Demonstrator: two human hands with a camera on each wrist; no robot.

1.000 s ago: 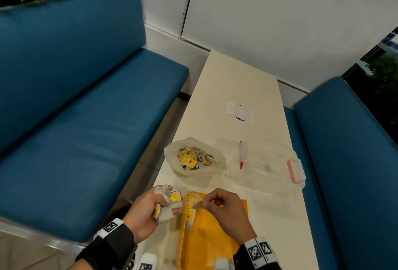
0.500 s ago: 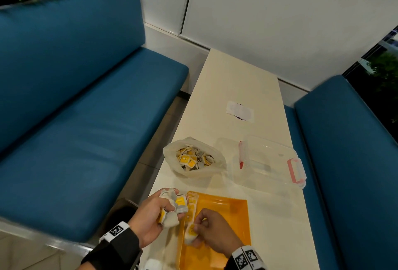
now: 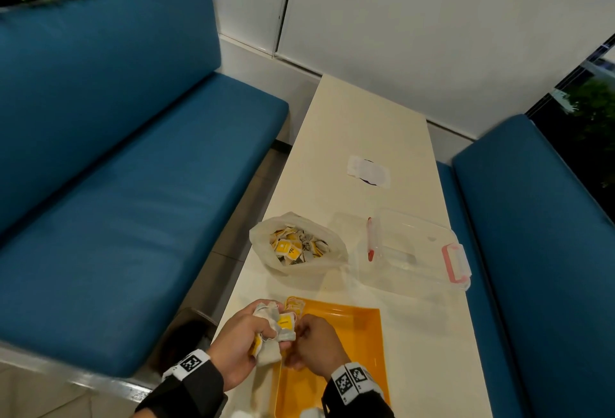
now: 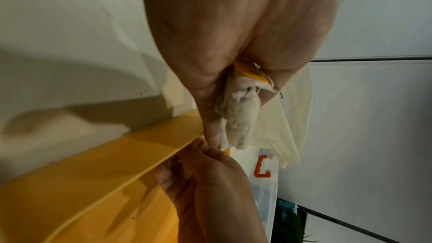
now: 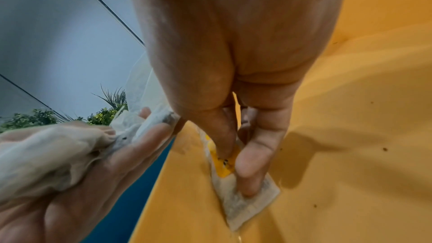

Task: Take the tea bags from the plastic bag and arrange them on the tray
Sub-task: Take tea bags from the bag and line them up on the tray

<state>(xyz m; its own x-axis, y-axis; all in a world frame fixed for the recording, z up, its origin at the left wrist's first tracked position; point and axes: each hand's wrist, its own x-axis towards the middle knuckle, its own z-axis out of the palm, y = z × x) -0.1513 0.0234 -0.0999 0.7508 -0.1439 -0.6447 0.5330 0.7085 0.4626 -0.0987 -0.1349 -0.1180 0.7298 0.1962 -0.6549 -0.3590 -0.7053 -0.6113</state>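
Note:
My left hand (image 3: 263, 334) grips a bunch of white tea bags (image 3: 281, 326) with yellow tags, just left of the orange tray (image 3: 359, 324). In the left wrist view the left hand (image 4: 224, 136) has the bunch (image 4: 238, 117) squeezed in its fingers above the tray rim (image 4: 117, 156). My right hand (image 5: 236, 163) pinches one tea bag (image 5: 247, 204) by its yellow tag, and the bag lies flat on the tray floor (image 5: 350, 117) by the left wall. More tea bags (image 3: 294, 306) lie in the tray's far left corner. Beyond the tray, the open plastic bag (image 3: 266, 234) holds several more.
A clear lidded box (image 3: 416, 247) with pink latches and a red pen stands right of the bag. A white paper slip (image 3: 367, 171) lies farther up the narrow cream table (image 3: 359, 124). Blue benches (image 3: 116, 184) flank both sides.
My right hand carried one tea bag from beside the left hand down onto the tray by its left wall. The left hand kept its bunch and stayed beside the tray.

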